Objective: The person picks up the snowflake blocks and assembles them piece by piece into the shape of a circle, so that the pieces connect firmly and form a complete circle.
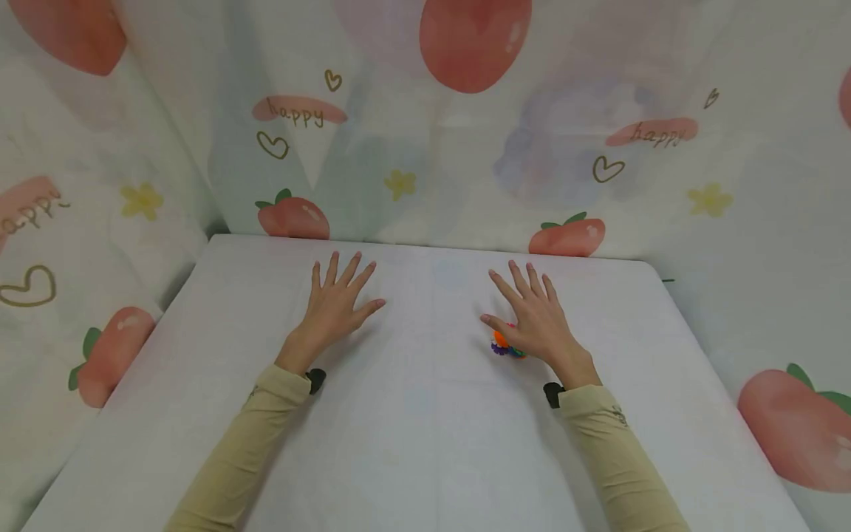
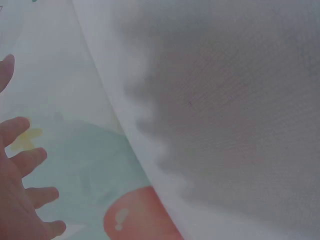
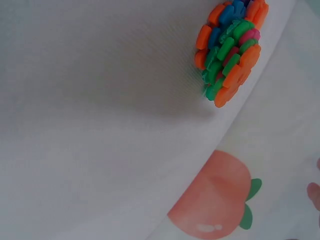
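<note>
A small cluster of flower-shaped plastic pieces (image 1: 500, 343) in orange, green, blue, purple and pink lies on the white table, partly hidden by my right hand (image 1: 540, 321) in the head view. The right wrist view shows the flower-shaped pieces (image 3: 225, 55) stacked against one another. My right hand spreads its fingers above and beside them and grips nothing; whether its thumb touches them I cannot tell. Over the left part of the table, my left hand (image 1: 332, 310) also spreads its fingers and holds nothing. The left wrist view catches its fingers (image 2: 32, 162) at the left edge.
The white table (image 1: 425, 443) has its far edge close beyond my fingertips. Fabric walls (image 1: 452, 148) printed with peaches, hearts and flowers stand behind it and on both sides. Each wrist carries a small dark camera below the hand.
</note>
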